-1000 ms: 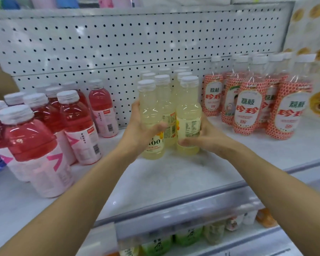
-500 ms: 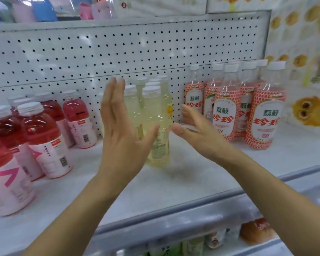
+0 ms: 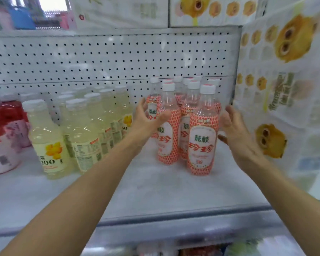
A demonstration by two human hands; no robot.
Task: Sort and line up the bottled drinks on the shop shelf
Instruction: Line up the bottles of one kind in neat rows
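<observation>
Clear plastic bottles with red-dotted white labels and white caps (image 3: 201,141) stand upright, long axes vertical and caps up, clustered at the right end of the white shop shelf (image 3: 155,191). The left grip (image 3: 148,122) and right grip (image 3: 233,130), fingers spread and relaxed, flank the cluster on either side. Pale yellow drink bottles (image 3: 85,133) stand upright to the left

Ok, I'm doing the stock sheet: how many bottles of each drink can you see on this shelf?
Lychee drink bottles, red-dotted labels: 9 caps.
Pale yellow bottles: at least 6, back ones blurred.
Red bottles: at least 2, cut by the frame edge.
Total: at least 17.
</observation>
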